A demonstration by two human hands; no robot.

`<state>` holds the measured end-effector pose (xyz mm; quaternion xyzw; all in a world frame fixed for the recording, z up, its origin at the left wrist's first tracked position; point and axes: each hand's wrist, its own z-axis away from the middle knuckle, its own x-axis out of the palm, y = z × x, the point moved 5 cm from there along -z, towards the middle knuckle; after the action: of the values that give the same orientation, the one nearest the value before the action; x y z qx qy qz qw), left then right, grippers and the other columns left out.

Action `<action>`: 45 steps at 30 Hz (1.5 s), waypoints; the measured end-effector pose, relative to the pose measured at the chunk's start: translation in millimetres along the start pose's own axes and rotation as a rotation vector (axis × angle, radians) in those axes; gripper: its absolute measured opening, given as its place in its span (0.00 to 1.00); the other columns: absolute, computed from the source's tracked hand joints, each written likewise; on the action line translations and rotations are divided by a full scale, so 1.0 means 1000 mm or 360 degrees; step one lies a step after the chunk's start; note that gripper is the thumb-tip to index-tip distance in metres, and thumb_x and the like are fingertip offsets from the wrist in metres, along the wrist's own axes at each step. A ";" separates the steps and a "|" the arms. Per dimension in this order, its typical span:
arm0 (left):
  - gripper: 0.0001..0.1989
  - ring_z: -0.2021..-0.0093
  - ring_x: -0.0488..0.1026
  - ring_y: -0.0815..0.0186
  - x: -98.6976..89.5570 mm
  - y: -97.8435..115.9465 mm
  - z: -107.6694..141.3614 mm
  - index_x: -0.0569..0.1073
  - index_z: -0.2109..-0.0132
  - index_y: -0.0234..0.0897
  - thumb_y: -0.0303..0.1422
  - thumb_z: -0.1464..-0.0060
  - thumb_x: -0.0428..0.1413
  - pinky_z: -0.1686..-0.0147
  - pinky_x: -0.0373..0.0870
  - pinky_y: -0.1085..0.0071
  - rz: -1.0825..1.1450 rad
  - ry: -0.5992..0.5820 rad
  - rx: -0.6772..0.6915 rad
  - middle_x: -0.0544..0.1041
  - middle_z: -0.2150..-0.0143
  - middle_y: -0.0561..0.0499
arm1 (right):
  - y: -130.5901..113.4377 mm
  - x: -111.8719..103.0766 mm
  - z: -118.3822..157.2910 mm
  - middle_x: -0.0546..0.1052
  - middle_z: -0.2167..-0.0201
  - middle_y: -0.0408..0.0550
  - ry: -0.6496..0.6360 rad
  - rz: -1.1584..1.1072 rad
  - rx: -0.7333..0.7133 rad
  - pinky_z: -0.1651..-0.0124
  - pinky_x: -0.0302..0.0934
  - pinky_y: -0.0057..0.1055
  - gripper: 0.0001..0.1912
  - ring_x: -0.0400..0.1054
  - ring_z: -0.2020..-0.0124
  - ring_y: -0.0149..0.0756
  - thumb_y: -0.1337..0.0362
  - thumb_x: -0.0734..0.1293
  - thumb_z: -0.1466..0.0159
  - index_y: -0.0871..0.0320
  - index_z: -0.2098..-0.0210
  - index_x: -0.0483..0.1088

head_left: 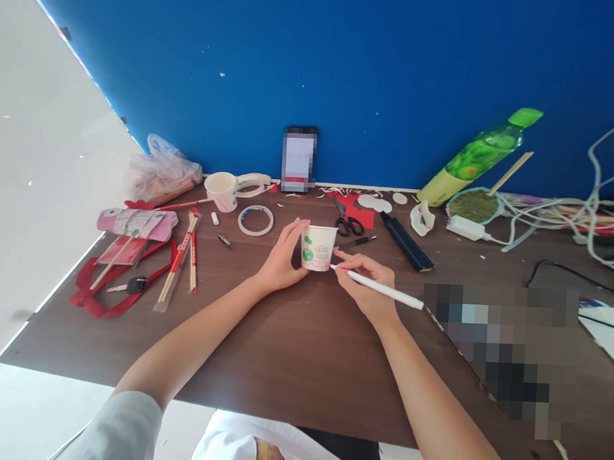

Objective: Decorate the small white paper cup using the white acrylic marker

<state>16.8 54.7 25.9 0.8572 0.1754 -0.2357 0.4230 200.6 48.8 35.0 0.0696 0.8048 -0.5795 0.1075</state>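
A small white paper cup (317, 248) with green and pink printing stands upright near the middle of the dark table. My left hand (284, 257) grips it from the left side. In my right hand (366, 285) is a white marker (386, 290) with a pink tip, held like a pen. The tip meets or nearly meets the lower right of the cup. Behind my right hand lie a black pen (356, 243) and black scissors (348, 224).
A tape roll (255, 209) and another cup (221, 181) are behind my left hand. Wrapped chopsticks (178, 257) and a red ribbon (87, 304) lie left. A phone (298, 159) leans on the blue partition. A dark blue box cutter (407, 244), a bottle (473, 159) and cables (549, 209) are right.
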 end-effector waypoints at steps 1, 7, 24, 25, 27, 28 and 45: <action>0.42 0.30 0.51 0.49 0.000 0.000 0.000 0.48 0.34 0.43 0.27 0.52 0.59 0.35 0.55 0.49 -0.0003 0.0001 -0.0002 0.57 0.34 0.38 | 0.000 0.000 0.000 0.83 0.66 0.51 -0.0001 0.0016 0.0006 0.56 0.71 0.38 0.04 0.77 0.53 0.50 0.65 0.71 0.47 0.55 0.77 0.72; 0.43 0.31 0.53 0.50 0.000 0.000 0.000 0.48 0.34 0.42 0.28 0.53 0.59 0.35 0.56 0.49 -0.0017 0.0007 -0.0011 0.57 0.34 0.38 | -0.001 0.001 0.000 0.83 0.67 0.49 0.0017 0.0022 0.0011 0.57 0.72 0.36 0.03 0.77 0.54 0.48 0.65 0.71 0.47 0.54 0.76 0.73; 0.42 0.33 0.56 0.51 -0.002 0.001 -0.001 0.50 0.35 0.42 0.26 0.54 0.59 0.35 0.57 0.50 0.0000 0.0037 -0.0015 0.58 0.36 0.39 | 0.002 0.002 -0.001 0.82 0.70 0.48 0.0014 -0.0011 0.0053 0.64 0.70 0.33 0.05 0.76 0.52 0.51 0.67 0.70 0.49 0.54 0.79 0.70; 0.43 0.33 0.56 0.51 -0.002 0.001 -0.001 0.50 0.35 0.42 0.25 0.55 0.60 0.35 0.57 0.50 -0.0003 0.0031 -0.0024 0.58 0.36 0.39 | 0.003 0.002 -0.001 0.82 0.70 0.49 0.0008 -0.0006 0.0057 0.63 0.70 0.33 0.05 0.76 0.52 0.51 0.67 0.70 0.49 0.54 0.79 0.70; 0.43 0.33 0.55 0.51 -0.002 0.000 -0.001 0.50 0.35 0.42 0.25 0.55 0.60 0.35 0.57 0.50 -0.0005 0.0022 -0.0035 0.58 0.35 0.39 | 0.004 0.001 -0.002 0.82 0.69 0.50 -0.0013 -0.0004 0.0060 0.62 0.70 0.35 0.05 0.76 0.52 0.51 0.67 0.70 0.49 0.55 0.79 0.70; 0.43 0.33 0.55 0.51 -0.002 0.000 -0.001 0.50 0.35 0.42 0.25 0.55 0.60 0.34 0.56 0.50 -0.0004 0.0021 -0.0038 0.58 0.35 0.39 | 0.005 0.001 -0.002 0.82 0.69 0.50 -0.0025 -0.0017 0.0054 0.60 0.70 0.36 0.06 0.76 0.52 0.52 0.67 0.71 0.49 0.55 0.79 0.70; 0.48 0.32 0.51 0.46 0.005 -0.001 0.002 0.46 0.35 0.41 0.28 0.59 0.64 0.35 0.55 0.48 0.0216 -0.0022 0.0011 0.53 0.37 0.37 | -0.004 0.002 0.002 0.77 0.78 0.43 -0.0102 -0.0303 0.0067 0.45 0.67 0.47 0.10 0.75 0.51 0.54 0.60 0.73 0.46 0.54 0.79 0.70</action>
<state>20.3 54.3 21.4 0.8669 0.1130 -0.2131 0.4362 197.7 45.4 37.5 -0.0234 0.7916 -0.6058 0.0763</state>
